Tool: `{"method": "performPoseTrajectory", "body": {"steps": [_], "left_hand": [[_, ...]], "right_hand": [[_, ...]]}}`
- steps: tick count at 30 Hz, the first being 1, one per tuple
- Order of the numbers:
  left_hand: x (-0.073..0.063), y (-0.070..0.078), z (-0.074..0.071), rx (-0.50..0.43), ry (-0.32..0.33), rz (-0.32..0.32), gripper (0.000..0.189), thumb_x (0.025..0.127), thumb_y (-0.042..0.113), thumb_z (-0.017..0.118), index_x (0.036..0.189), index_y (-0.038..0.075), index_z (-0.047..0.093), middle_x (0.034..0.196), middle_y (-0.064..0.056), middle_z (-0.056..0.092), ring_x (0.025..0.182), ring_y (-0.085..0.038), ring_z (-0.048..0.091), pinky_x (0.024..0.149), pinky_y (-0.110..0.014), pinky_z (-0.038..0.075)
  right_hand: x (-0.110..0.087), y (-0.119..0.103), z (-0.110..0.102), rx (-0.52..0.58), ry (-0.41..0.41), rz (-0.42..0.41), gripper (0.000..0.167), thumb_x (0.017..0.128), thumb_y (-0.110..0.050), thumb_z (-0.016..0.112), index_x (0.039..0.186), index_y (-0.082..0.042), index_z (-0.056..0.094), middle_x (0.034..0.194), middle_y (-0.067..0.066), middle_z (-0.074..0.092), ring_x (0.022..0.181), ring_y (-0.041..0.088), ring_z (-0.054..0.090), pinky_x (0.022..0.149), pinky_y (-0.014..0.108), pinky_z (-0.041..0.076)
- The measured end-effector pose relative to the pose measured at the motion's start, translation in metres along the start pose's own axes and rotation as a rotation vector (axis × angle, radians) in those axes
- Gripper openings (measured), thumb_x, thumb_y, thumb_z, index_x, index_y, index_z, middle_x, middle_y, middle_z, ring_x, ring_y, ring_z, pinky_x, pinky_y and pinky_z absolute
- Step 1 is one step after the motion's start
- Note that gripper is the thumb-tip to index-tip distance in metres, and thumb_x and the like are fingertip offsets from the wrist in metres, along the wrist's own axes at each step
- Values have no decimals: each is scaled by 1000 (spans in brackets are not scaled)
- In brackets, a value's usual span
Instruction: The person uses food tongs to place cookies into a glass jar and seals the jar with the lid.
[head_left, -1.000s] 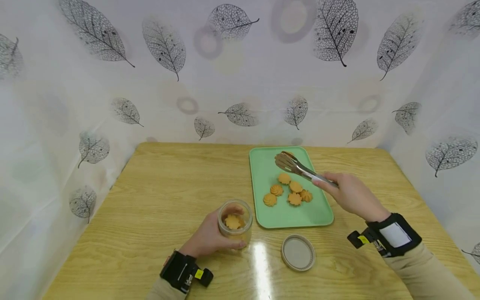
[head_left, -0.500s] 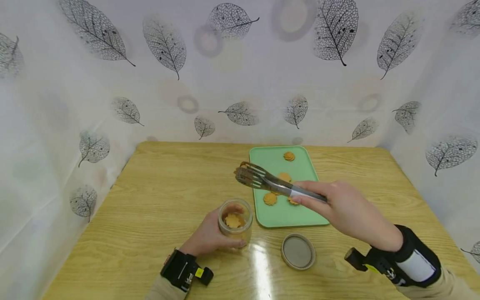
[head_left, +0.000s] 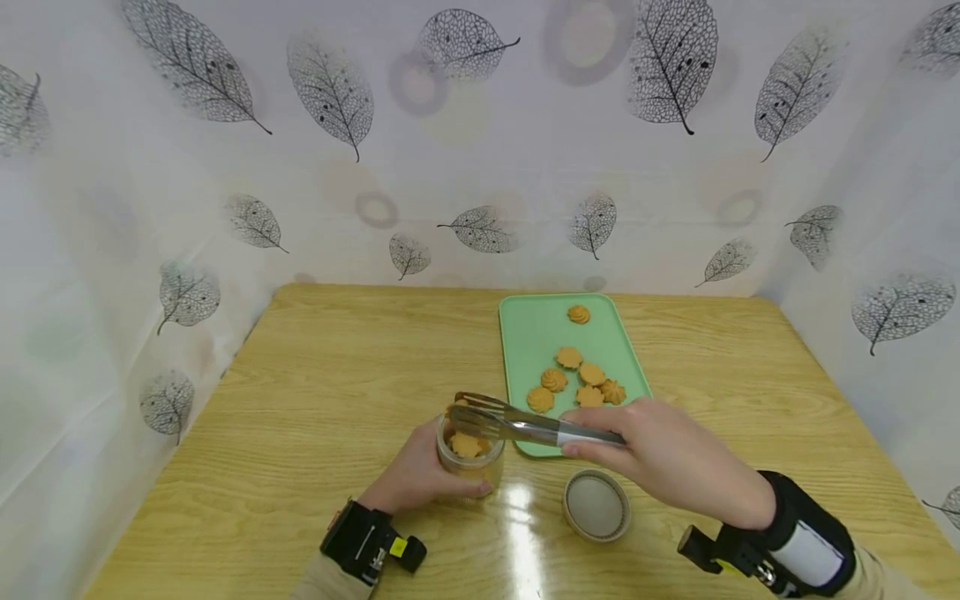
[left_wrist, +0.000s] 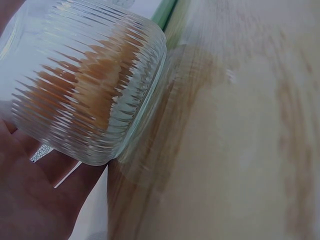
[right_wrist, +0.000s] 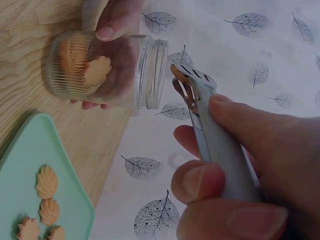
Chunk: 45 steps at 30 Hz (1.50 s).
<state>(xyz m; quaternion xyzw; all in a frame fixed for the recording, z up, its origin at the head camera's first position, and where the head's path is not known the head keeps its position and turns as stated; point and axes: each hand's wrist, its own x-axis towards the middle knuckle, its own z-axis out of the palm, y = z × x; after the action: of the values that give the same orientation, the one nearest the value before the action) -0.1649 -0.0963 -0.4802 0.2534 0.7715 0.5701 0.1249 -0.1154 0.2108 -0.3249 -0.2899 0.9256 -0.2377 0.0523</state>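
My left hand (head_left: 412,471) grips a ribbed glass jar (right_wrist: 120,70) standing on the table, fingers round its side. Cookies (left_wrist: 95,80) lie in the bottom of the jar. In my right hand (head_left: 675,454) I hold metal tongs (head_left: 525,425), squeezed together. Between their slotted tips is a cookie (right_wrist: 179,72), mostly covered by the metal. The right wrist view shows the tips just above the jar's threaded mouth; in the head view they overlap the opening.
A green tray (head_left: 528,321) with several cookies (head_left: 553,380) lies at the back right of the jar. The jar's round lid (head_left: 596,505) rests on the wooden table (head_left: 352,358) in front of the tray. A leaf-patterned cloth (head_left: 480,167) surrounds the table.
The tongs have moved from over the tray, left and toward me, to the jar's mouth with a cookie in them. My left hand and the jar have stayed in place.
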Motion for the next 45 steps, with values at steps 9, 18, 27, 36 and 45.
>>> {"method": "performPoseTrajectory", "body": {"steps": [9, 18, 27, 36, 45], "left_hand": [[-1, 0, 0, -32, -8, 26, 86, 70, 25, 97, 143, 29, 52, 130, 12, 64, 121, -12, 59, 106, -41, 44], [-1, 0, 0, -55, -4, 25, 83, 70, 25, 97, 140, 30, 54, 129, 11, 65, 119, -14, 60, 104, -39, 47], [0, -3, 0, -27, 4, 55, 78, 69, 28, 97, 137, 18, 58, 133, 3, 63, 128, -15, 54, 111, -42, 38], [2, -3, 1, -28, 3, 71, 77, 69, 25, 97, 135, 13, 59, 133, -2, 62, 131, -17, 51, 114, -41, 34], [2, -3, 0, -36, 0, 62, 76, 70, 25, 97, 135, 12, 59, 132, -3, 63, 131, -18, 51, 114, -40, 34]], "right_hand": [[1, 2, 4, -11, -25, 8, 44, 102, -55, 53, 124, -23, 73, 99, -15, 73, 81, -3, 64, 70, 30, 56], [2, 3, 5, 0, -38, 23, 47, 101, -57, 54, 127, -21, 71, 96, -17, 72, 77, -4, 63, 68, 29, 54], [3, 9, -17, -12, 24, 193, 58, 100, -58, 56, 141, -16, 61, 75, -10, 57, 62, 7, 50, 56, 29, 43], [1, 52, -45, 39, 200, 325, 63, 104, -47, 55, 149, -3, 47, 109, 17, 65, 70, 22, 54, 53, 34, 44], [-5, 100, -39, 23, 160, 391, 51, 105, -49, 52, 123, -2, 62, 69, 3, 45, 53, 17, 41, 46, 32, 35]]}}
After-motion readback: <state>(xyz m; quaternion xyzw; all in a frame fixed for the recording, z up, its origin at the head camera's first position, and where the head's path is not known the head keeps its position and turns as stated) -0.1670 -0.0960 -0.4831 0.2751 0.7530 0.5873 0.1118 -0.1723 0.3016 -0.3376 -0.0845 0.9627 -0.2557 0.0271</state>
